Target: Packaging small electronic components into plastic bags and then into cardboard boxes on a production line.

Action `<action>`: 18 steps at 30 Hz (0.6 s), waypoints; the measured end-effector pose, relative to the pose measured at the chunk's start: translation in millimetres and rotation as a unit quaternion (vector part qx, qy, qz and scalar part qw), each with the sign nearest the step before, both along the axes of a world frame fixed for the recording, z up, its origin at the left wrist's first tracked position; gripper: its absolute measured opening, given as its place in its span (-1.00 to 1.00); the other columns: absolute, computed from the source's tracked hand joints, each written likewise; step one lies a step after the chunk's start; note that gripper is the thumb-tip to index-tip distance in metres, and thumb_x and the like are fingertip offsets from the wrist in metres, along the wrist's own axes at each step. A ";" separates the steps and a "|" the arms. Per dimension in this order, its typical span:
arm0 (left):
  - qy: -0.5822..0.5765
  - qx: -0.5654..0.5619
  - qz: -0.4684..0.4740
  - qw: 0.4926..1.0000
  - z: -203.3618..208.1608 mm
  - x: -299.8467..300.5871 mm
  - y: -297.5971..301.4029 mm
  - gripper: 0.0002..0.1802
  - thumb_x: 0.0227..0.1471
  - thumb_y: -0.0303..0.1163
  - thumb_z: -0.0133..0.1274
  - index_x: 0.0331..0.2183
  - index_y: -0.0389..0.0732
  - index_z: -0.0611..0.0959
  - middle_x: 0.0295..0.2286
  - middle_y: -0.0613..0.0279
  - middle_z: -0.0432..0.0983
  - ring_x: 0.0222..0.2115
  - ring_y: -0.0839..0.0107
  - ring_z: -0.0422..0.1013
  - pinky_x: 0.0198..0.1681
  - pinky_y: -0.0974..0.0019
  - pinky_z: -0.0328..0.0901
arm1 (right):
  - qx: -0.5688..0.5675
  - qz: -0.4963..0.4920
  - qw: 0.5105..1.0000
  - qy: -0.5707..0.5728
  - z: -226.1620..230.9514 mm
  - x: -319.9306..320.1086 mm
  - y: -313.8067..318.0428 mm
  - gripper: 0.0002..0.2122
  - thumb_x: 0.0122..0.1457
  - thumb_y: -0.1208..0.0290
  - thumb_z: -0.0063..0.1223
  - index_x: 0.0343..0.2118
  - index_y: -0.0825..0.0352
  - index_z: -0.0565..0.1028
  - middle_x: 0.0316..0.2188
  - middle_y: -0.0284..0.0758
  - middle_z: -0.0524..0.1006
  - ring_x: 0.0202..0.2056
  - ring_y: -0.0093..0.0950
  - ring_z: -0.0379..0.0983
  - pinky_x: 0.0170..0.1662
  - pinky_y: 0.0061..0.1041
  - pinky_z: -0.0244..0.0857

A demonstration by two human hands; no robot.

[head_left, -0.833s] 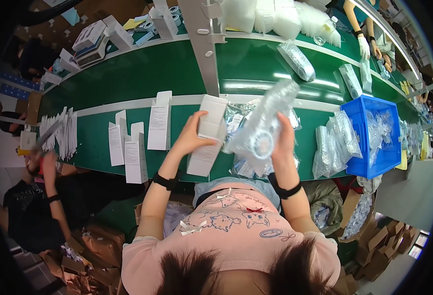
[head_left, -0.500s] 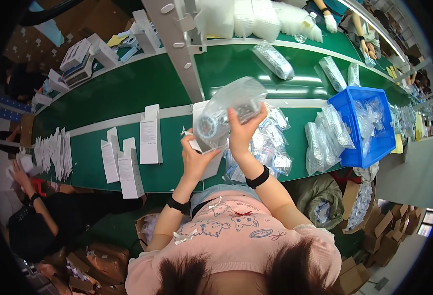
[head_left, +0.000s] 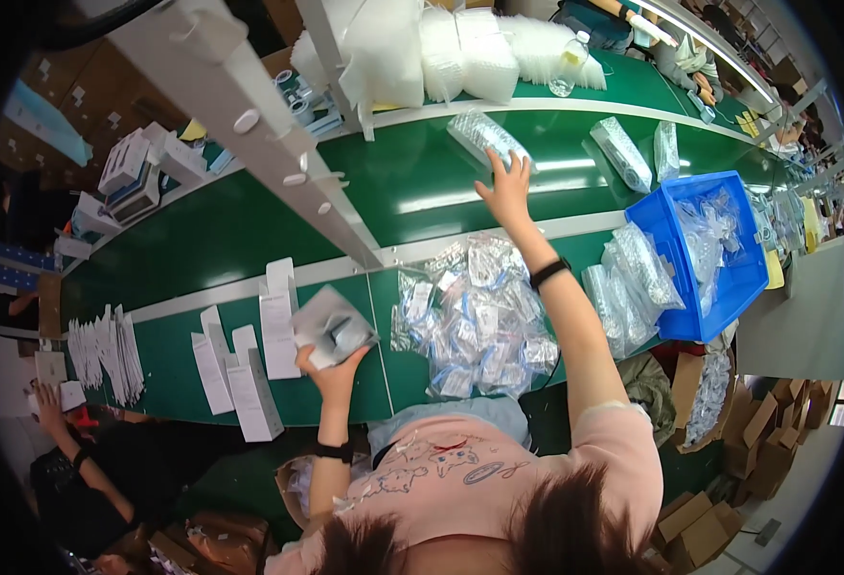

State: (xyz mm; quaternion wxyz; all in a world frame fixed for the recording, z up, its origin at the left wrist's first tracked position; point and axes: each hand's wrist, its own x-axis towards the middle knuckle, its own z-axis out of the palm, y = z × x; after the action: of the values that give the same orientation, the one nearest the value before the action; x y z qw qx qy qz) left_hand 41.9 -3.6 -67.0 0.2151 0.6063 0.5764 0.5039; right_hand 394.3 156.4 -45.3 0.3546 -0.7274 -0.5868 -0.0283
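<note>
My left hand [head_left: 336,372] grips a white box [head_left: 313,311] whose open top faces up. Something greyish and clear sits inside it; its kind is hard to make out. My right hand [head_left: 508,190] is stretched out over the far green surface, fingers spread. Its fingertips are at the near right end of a bubble-wrapped package [head_left: 479,132]; whether they touch it I cannot tell. Between my arms lies a heap of clear bags [head_left: 479,326] with blue and white contents. Left of the held box stand several upright white boxes [head_left: 276,321], their flaps raised.
A blue crate [head_left: 666,201] with clear bags stands at the right, bubble-wrapped packages [head_left: 623,297] beside it. More packages [head_left: 621,153] lie on the far surface. A metal post [head_left: 278,144] rises beyond my left hand. Flat white cartons [head_left: 106,359] stand in a row at far left, near a co-worker's hand [head_left: 50,407].
My right hand has let go of the clear bagged item at the box and moved far and right to the wrapped package. My left hand has carried the box left.
</note>
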 end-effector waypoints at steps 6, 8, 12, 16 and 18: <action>0.009 -0.033 0.006 0.999 -5.1 -22.2 -5.5 -0.05 -0.61 -0.42 0.39 -0.22 -0.14 0.04 -0.16 0.02 0.07 -0.14 0.13 0.15 -0.07 0.16 0.12 | -0.260 -0.064 0.954 -0.134 -49.6 54.1 64.2 -0.40 -0.29 0.30 0.19 -0.07 0.03 0.25 -0.11 -0.12 0.21 -0.04 -0.04 0.07 -0.11 0.05 0.05; 0.017 -0.034 0.031 0.999 -2.6 -20.1 -6.0 -0.04 -0.61 -0.40 0.39 -0.22 -0.13 0.04 -0.16 0.01 0.06 -0.12 0.14 0.14 -0.06 0.15 0.11 | -0.283 -0.048 0.948 -0.138 -36.5 45.3 56.5 -0.42 -0.34 0.29 0.21 -0.12 0.05 0.27 -0.16 -0.13 0.23 -0.09 -0.07 0.12 -0.16 -0.01 0.12; 0.001 -0.016 0.005 1.000 -10.8 -23.5 -2.9 -0.04 -0.60 -0.37 0.39 -0.22 -0.12 0.03 -0.16 0.01 0.06 -0.11 0.14 0.13 -0.05 0.15 0.11 | -0.302 -0.025 0.947 -0.111 -1.5 50.5 -23.6 -0.44 -0.40 0.29 0.22 -0.20 0.09 0.30 -0.24 -0.18 0.26 -0.18 -0.12 0.22 -0.22 -0.17 0.22; 0.013 -0.005 0.017 1.000 -18.1 -37.9 -0.7 -0.02 -0.61 -0.35 0.39 -0.21 -0.12 0.03 -0.16 0.02 0.05 -0.13 0.14 0.14 -0.05 0.16 0.11 | -0.421 0.046 0.905 -0.047 28.5 52.9 -114.9 -0.43 -0.38 0.21 0.23 -0.19 0.14 0.29 -0.23 -0.17 0.26 -0.18 -0.12 0.23 -0.20 -0.17 0.22; 0.021 -0.008 0.016 1.000 -17.3 -34.6 0.6 -0.02 -0.61 -0.34 0.39 -0.21 -0.12 0.02 -0.17 0.03 0.05 -0.13 0.15 0.15 -0.05 0.17 0.11 | -0.450 0.076 0.890 -0.019 30.1 75.8 -127.5 -0.41 -0.36 0.19 0.24 -0.17 0.17 0.28 -0.18 -0.17 0.25 -0.16 -0.12 0.24 -0.19 -0.15 0.22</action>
State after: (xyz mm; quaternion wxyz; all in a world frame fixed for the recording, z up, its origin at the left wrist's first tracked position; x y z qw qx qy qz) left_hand 7.3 -3.0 -84.3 0.1996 0.6058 0.5948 0.4893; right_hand 470.1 28.9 -15.3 -0.0208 -0.7618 -0.5967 0.2514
